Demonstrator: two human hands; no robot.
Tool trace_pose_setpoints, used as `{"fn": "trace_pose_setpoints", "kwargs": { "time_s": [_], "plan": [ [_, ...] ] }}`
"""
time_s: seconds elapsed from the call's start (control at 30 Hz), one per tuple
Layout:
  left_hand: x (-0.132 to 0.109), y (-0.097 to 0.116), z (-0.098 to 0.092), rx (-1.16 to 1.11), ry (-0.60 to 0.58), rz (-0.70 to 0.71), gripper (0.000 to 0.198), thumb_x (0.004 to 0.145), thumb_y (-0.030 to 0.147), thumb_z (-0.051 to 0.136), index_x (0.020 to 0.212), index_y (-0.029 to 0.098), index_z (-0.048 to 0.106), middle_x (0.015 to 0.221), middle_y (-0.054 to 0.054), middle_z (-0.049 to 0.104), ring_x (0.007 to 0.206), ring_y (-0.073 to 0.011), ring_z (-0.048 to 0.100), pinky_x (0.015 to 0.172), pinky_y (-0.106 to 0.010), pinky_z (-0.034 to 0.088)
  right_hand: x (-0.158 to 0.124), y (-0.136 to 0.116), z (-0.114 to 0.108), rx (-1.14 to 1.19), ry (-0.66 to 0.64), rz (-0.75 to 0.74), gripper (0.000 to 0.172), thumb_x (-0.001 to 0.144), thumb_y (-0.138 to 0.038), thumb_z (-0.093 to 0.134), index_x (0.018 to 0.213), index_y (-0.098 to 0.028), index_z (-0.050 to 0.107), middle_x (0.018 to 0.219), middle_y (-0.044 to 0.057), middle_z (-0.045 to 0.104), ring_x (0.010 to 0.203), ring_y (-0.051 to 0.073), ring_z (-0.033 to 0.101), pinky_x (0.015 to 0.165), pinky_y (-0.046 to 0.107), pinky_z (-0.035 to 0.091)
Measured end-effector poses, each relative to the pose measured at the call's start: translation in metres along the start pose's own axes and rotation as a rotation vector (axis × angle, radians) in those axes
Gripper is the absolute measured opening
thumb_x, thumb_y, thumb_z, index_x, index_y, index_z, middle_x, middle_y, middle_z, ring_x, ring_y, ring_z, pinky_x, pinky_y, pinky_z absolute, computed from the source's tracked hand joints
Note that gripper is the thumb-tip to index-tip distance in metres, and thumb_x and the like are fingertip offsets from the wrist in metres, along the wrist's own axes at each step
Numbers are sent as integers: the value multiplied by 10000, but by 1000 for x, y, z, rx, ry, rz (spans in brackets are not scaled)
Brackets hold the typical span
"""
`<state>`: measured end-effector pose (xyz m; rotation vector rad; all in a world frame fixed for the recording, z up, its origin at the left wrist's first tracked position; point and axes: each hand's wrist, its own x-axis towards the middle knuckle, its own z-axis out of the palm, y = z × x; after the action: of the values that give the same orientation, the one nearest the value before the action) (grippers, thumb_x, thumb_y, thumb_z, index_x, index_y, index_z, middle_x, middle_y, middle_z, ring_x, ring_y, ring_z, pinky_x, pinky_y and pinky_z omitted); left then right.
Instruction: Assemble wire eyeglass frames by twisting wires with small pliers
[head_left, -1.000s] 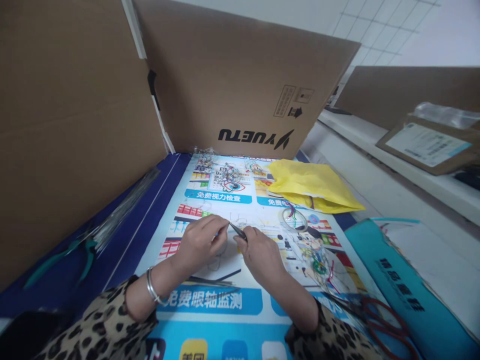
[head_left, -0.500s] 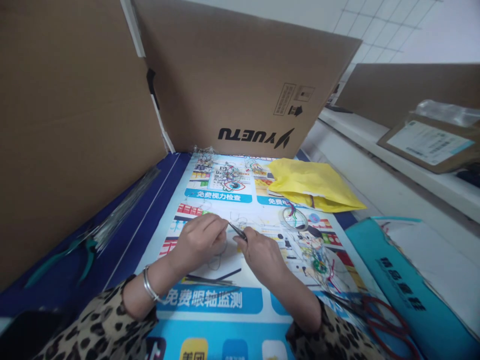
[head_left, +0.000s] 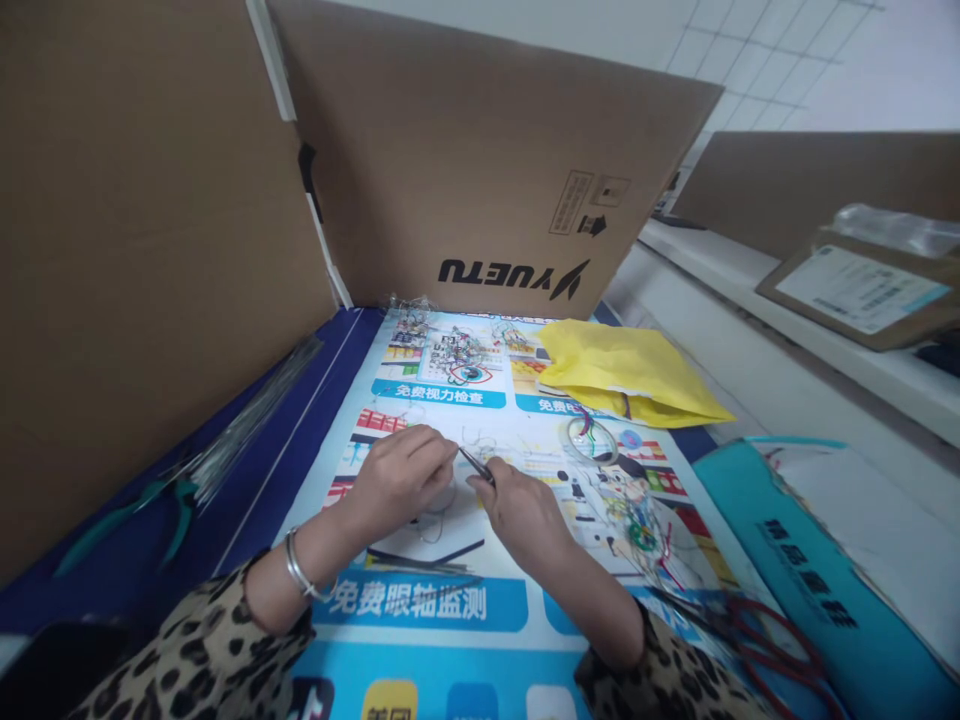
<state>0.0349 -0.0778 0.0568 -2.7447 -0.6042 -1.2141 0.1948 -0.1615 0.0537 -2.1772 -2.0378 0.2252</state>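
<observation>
In the head view, my left hand (head_left: 409, 475) is closed in a pinch, with a silver bangle (head_left: 298, 565) on its wrist. A thin, curled wire (head_left: 433, 525) loops below its fingers and seems to come from them. My right hand (head_left: 529, 505) is wrapped round slim pointed tweezers (head_left: 474, 462). The tips of the tweezers point left and meet the left fingertips; what lies between them is too small to make out. Under both hands spreads a printed poster (head_left: 420, 655). Thin dark metal rods (head_left: 420, 567) lie just below the left hand.
Green-handled pliers (head_left: 180, 515) and a bundle of straight wires (head_left: 251, 425) lie left. Wire tangles (head_left: 459, 350) sit before a cardboard panel (head_left: 480, 150). Rightward are a clear ring (head_left: 570, 440), yellow bag (head_left: 630, 370), coloured threads (head_left: 641, 535), red-handled scissors (head_left: 780, 640) and teal box (head_left: 795, 560).
Almost nothing differs. Both hands keep their hold, tips still meeting the left fingers. The whole view has shifted very slightly.
</observation>
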Motion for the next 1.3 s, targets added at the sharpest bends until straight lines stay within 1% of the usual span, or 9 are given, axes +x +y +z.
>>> {"fn": "trace_pose_setpoints", "kwargs": {
  "time_s": [0.1,0.23,0.47,0.57,0.7,0.87,0.97,1.07,1.3],
  "plan": [
    [0,-2,-2,12,-11,39,145,767,80,476,825,176,569,714,-26,596,697,-137,560,644,-259,456,-1,1,-1,-46,26,-7,306,914,-416,329,902,-179,522,824,77,668,753,205,636,591,265,368],
    [1,-5,-5,55,-37,99,101,779,105,483,795,171,558,627,-5,524,615,-131,508,573,-256,415,-1,3,-2,-60,34,-34,313,911,-427,330,900,-182,525,855,82,665,757,201,633,612,268,383],
    [-1,0,-3,128,-14,82,100,773,104,491,701,169,518,579,7,471,566,-124,457,541,-255,376,-1,-1,-2,7,-28,5,308,913,-413,329,925,-184,535,837,63,675,741,194,638,586,257,367],
    [-1,-3,-5,104,-29,91,99,773,98,489,715,168,526,583,2,486,569,-128,465,538,-255,378,-1,-1,-3,1,-19,-8,310,913,-411,326,925,-185,539,843,60,675,745,196,637,587,255,364],
    [3,-16,-14,6,-111,156,114,787,96,469,769,173,550,619,-9,540,612,-131,514,571,-251,409,-1,2,-1,-4,-25,-61,301,910,-415,340,927,-192,541,874,58,671,780,188,630,618,248,372],
    [10,-28,-23,-85,-11,44,122,799,112,463,839,166,564,686,-23,603,648,-118,561,616,-232,443,-2,4,2,6,-45,-50,305,911,-423,334,920,-191,534,833,54,670,738,190,629,574,250,346],
    [10,-24,-20,-92,-5,15,120,781,97,470,806,166,565,648,-8,584,601,-105,539,583,-219,425,-2,5,1,56,-18,-13,299,915,-417,322,916,-192,519,818,50,663,739,183,623,574,246,322],
    [7,-16,-14,-70,-28,6,113,772,93,477,777,169,560,611,4,558,573,-104,514,567,-223,405,-4,4,0,104,-4,-22,285,918,-405,315,902,-192,504,810,41,650,748,177,611,573,244,299],
    [3,-8,-8,-20,-18,39,116,766,98,478,785,171,567,608,1,545,593,-115,511,574,-234,409,-7,-3,2,186,23,-27,265,917,-388,308,845,-196,476,799,30,627,750,167,589,576,239,285]
  ]
}}
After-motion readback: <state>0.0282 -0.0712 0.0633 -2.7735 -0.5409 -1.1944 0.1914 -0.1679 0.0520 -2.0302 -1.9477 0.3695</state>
